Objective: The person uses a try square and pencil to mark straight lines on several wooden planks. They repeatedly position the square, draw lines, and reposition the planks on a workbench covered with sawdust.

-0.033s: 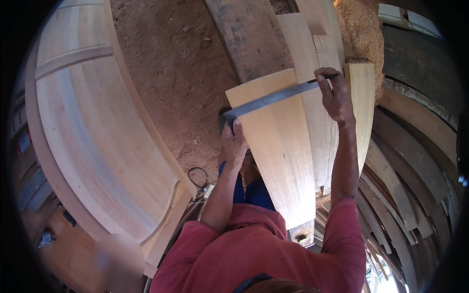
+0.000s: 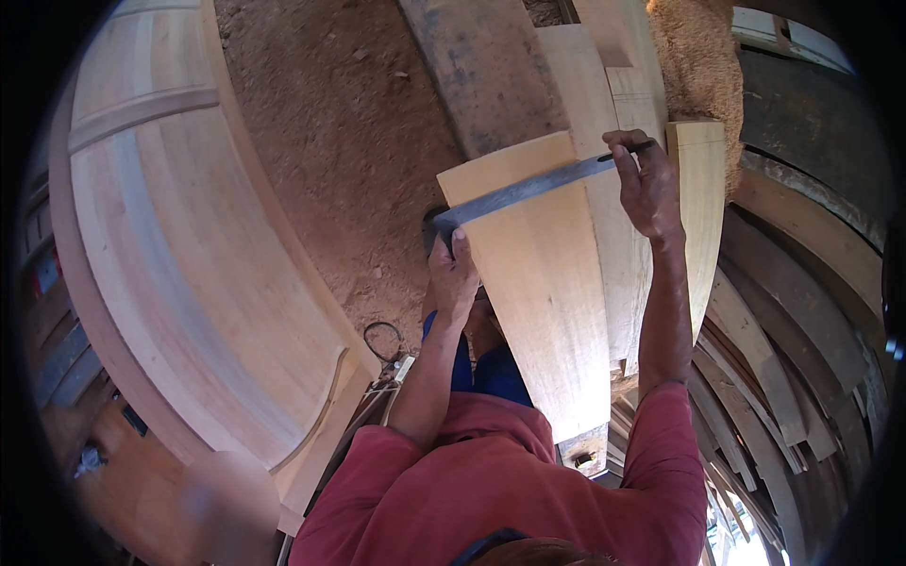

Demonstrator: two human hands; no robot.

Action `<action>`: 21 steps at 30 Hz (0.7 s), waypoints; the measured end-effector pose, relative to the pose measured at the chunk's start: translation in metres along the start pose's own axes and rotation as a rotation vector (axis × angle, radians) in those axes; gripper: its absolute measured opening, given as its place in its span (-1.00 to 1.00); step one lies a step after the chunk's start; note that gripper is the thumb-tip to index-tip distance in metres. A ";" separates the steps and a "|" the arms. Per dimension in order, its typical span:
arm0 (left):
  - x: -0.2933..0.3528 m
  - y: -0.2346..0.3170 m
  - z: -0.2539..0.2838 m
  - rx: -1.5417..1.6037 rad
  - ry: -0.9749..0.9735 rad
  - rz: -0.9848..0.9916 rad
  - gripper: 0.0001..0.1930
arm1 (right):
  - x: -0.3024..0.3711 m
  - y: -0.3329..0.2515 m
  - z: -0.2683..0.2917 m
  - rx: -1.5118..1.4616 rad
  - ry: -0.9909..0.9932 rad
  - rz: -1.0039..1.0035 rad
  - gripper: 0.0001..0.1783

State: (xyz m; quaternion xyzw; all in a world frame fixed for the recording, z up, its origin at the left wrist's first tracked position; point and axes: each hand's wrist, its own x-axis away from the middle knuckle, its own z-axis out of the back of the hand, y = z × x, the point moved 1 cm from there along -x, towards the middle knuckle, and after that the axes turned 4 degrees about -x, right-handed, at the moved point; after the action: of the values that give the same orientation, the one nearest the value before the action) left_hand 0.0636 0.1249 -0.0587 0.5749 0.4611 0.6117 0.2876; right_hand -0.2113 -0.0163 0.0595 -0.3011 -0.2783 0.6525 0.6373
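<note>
A pale wooden board (image 2: 543, 283) runs away from me, wider at its far end. Across that end lies a grey metal try square (image 2: 519, 193), its blade spanning the board's width. My left hand (image 2: 455, 274) is closed on the square's stock at the board's left edge, thumb on top; its other fingers are partly hidden. Over the blade's right end, my right hand (image 2: 646, 189) pinches a thin dark pencil (image 2: 642, 147). The pencil tip points left, near the blade; whether it touches wood I cannot tell.
More pale boards (image 2: 618, 236) lie under and right of this one, beside a dark thick plank (image 2: 491, 75). A panelled wooden door (image 2: 189, 264) stretches along the left. Sawdust (image 2: 698, 75) is heaped at the far right, near stacked planks (image 2: 802, 283). A black cable loop (image 2: 382, 340) lies on the dirt floor.
</note>
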 end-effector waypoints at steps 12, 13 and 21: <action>-0.004 -0.004 0.003 -0.019 -0.084 0.029 -0.62 | 0.031 -0.039 -0.081 0.237 -0.395 0.097 -0.72; -0.004 -0.006 0.002 -0.019 -0.084 0.027 -0.63 | 0.033 -0.039 -0.082 0.249 -0.389 0.102 -0.71; -0.005 -0.019 -0.002 -0.080 -0.004 -0.091 -0.63 | 0.030 -0.034 -0.086 0.281 -0.400 0.130 -0.68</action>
State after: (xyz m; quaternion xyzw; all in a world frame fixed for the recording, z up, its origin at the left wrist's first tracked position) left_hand 0.0587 0.1276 -0.0781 0.5426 0.4615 0.6146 0.3388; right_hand -0.1250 0.0134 0.0265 -0.0920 -0.2853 0.7710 0.5618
